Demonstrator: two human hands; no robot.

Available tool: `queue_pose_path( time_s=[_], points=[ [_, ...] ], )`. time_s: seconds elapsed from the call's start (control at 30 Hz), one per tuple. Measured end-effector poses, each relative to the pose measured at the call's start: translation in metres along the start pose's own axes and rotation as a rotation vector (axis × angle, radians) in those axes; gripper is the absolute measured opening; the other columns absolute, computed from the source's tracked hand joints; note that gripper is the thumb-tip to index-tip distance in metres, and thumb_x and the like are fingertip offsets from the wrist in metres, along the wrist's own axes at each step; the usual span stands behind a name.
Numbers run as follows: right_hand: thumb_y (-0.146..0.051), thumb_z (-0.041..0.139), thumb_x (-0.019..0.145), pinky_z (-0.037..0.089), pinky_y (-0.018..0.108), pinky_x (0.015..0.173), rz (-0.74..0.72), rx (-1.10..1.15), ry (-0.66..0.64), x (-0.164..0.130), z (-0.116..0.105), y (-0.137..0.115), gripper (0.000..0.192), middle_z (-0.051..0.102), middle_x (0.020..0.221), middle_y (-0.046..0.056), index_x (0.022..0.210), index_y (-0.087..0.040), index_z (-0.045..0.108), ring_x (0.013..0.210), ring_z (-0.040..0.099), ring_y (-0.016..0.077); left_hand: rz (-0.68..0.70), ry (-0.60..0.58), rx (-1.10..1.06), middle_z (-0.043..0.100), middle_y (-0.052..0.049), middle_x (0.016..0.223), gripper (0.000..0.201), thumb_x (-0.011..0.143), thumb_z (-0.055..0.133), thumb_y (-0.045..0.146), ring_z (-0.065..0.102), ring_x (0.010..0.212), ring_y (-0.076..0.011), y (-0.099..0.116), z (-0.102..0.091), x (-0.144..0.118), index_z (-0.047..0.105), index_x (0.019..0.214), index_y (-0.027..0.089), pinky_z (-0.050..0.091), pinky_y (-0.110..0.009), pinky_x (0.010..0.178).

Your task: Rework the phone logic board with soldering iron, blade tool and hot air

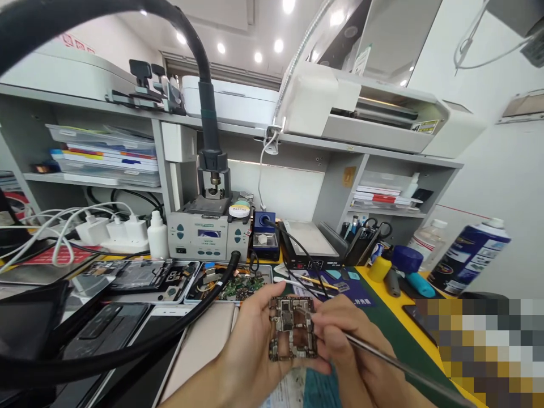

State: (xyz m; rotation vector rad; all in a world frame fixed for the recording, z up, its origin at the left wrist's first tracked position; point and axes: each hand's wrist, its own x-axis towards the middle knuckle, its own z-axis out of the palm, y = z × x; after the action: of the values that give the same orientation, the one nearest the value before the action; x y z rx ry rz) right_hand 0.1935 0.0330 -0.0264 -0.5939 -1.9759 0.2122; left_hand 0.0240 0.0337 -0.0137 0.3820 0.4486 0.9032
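Note:
My left hand (247, 339) is closed around the edges of a small phone circuit board (287, 318), held up above the bench. Square metal frames and cut-out openings show on the board's face. My right hand (355, 334) pinches a slim metal rod-like tool (389, 361) whose shaft runs down to the lower right. Its fingertips are at the board's right edge, with the working tip over the board's upper right part. That tip is too fine to tell its kind.
Behind the hands stand a hot air station (208, 235) and a soldering iron stand (266, 235). A black hose (199, 314) arcs across the left, over opened phones (148, 277). A tray of loose boards (242, 286) lies ahead; a spray can (467, 258) stands right.

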Motion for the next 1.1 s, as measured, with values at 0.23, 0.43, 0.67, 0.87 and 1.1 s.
queue_pose_path(
  time_s=[0.23,0.43,0.67,0.87,1.1],
  points=[
    [-0.025,0.046,0.108,0.062,0.036,0.082,0.000,-0.031,0.008,-0.004,-0.001,-0.003,0.016,0.072,0.091,0.007,0.113,-0.025,0.062,0.087,0.073,0.0210,0.010,0.095,0.015,0.074,-0.010,0.072,0.038,0.099,0.048,0.041,0.072,0.068,-0.0253,-0.001,0.004,-0.002,0.072,0.103,0.011,0.056,-0.035,0.071],
    [-0.035,0.048,0.108,0.061,0.037,0.077,0.026,-0.045,0.196,-0.008,0.018,-0.006,0.020,0.070,0.079,0.005,0.107,-0.027,0.066,0.077,0.070,0.0206,0.019,0.106,0.013,0.075,-0.009,0.074,0.035,0.097,0.051,0.039,0.071,0.064,-0.0230,-0.001,0.004,-0.002,0.072,0.104,0.013,0.055,-0.033,0.068],
    [-0.039,0.049,0.107,0.060,0.034,0.076,-0.010,-0.046,0.132,-0.009,0.017,0.002,0.018,0.071,0.081,0.004,0.106,-0.029,0.064,0.074,0.072,0.0185,-0.017,0.149,0.035,0.074,-0.010,0.073,0.045,0.101,0.043,0.042,0.069,0.065,-0.0224,0.000,0.006,-0.002,0.075,0.096,0.011,0.052,-0.029,0.061],
    [-0.035,0.047,0.108,0.058,0.031,0.068,-0.064,-0.087,0.135,-0.008,0.020,0.001,0.018,0.072,0.079,0.004,0.104,-0.028,0.063,0.071,0.071,0.0188,0.000,0.150,0.008,0.071,-0.007,0.068,0.043,0.101,0.043,0.040,0.064,0.055,-0.0180,0.000,0.008,-0.003,0.075,0.097,0.012,0.049,-0.025,0.058],
    [-0.036,0.047,0.108,0.060,0.034,0.076,-0.046,-0.080,0.152,-0.011,0.023,0.001,0.019,0.073,0.080,0.004,0.104,-0.028,0.064,0.071,0.072,0.0185,0.031,0.132,-0.003,0.071,-0.006,0.067,0.030,0.093,0.057,0.038,0.065,0.057,-0.0168,-0.002,0.003,-0.004,0.073,0.095,0.013,0.050,-0.022,0.058]
  ],
)
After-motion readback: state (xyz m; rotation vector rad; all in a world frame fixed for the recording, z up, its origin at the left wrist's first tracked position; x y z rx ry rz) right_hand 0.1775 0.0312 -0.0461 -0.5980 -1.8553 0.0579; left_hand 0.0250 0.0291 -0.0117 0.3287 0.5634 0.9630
